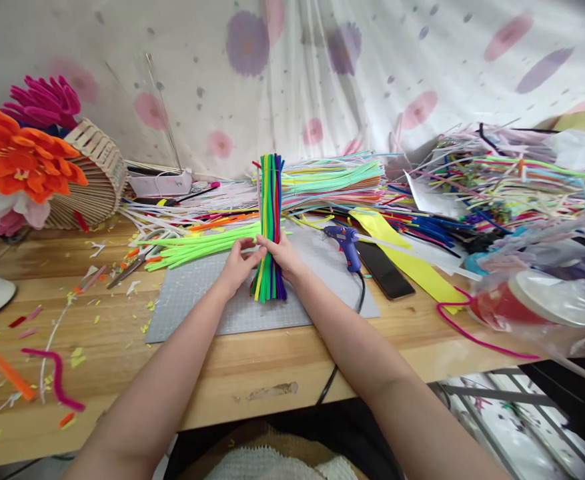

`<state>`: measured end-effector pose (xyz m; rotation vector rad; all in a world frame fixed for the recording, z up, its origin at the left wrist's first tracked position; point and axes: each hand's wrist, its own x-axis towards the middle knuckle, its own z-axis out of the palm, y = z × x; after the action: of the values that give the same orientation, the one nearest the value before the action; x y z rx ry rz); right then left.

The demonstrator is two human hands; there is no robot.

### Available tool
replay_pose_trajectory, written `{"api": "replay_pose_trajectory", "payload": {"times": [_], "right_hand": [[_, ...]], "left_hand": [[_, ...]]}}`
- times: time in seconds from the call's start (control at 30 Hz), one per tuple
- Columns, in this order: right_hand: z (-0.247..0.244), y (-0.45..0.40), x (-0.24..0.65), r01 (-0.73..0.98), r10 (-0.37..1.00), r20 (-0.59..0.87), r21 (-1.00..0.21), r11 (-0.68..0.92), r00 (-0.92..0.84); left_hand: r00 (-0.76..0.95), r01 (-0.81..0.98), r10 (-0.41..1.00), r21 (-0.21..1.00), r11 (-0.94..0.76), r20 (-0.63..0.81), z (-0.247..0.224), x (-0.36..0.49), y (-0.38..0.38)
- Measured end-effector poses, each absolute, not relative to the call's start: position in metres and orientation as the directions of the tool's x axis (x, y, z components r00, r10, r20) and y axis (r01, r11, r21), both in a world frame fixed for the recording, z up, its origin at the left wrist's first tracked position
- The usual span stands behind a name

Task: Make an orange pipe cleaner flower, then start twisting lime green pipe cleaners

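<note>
A bundle of multicoloured pipe cleaners (271, 200), in green, yellow, blue, red and other colours, stands nearly upright above a grey cutting mat (192, 313). My right hand (285, 257) is wrapped round its lower half, the thumb across the front and the other fingers partly hidden behind. At the bundle's left side is my left hand (242, 263), with fingers curved and a gap between them and the thumb. Its thumb tip reaches the bundle near my right thumb. Bright green pipe cleaners (192, 248) lie just behind my left hand.
Right of the mat lie a blue glue gun (345, 243), a black phone (385, 270) and yellow ribbon (412, 260). Scissors (127, 272) and scraps are on the left, near a basket (97, 173) of fuzzy flowers (19, 157). Piled pipe cleaners (332, 180) line the back. A plastic-wrapped spool (527, 300) sits right.
</note>
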<state>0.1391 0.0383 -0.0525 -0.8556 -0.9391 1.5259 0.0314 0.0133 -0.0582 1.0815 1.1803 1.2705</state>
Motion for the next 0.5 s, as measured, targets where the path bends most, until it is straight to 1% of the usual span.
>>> {"api": "replay_pose_trajectory", "payload": {"times": [0.07, 0.13, 0.2, 0.27, 0.37, 0.43, 0.5], "right_hand": [[-0.053, 0.041, 0.142, -0.416, 0.99, -0.017, -0.906, -0.074, -0.139], [-0.054, 0.043, 0.148, -0.441, 0.97, -0.007, -0.89, -0.116, -0.242], [-0.055, 0.045, 0.155, -0.448, 0.929, -0.011, -0.874, -0.19, -0.371], [-0.056, 0.047, 0.163, -0.433, 0.89, -0.025, -0.867, -0.247, -0.456], [-0.057, 0.049, 0.172, -0.418, 0.857, -0.047, -0.858, -0.297, -0.513], [-0.058, 0.051, 0.176, -0.416, 0.844, -0.059, -0.851, -0.321, -0.532], [-0.059, 0.052, 0.178, -0.421, 0.839, -0.061, -0.844, -0.333, -0.54]], "left_hand": [[0.083, -0.014, 0.994, 0.997, 0.073, -0.072, -0.059, 0.03, 0.011], [0.167, 0.03, 0.982, 0.996, 0.087, -0.091, -0.058, 0.025, 0.01], [0.201, 0.029, 0.969, 0.99, 0.14, -0.143, -0.056, 0.018, 0.009], [0.227, 0.012, 0.939, 0.965, 0.263, -0.259, -0.052, 0.01, 0.01], [0.251, -0.054, 0.879, 0.901, 0.431, -0.406, -0.047, 0.001, 0.009], [0.269, -0.117, 0.861, 0.873, 0.473, -0.431, -0.044, -0.002, 0.009], [0.309, -0.171, 0.851, 0.856, 0.488, -0.424, -0.044, -0.003, 0.009]]}}
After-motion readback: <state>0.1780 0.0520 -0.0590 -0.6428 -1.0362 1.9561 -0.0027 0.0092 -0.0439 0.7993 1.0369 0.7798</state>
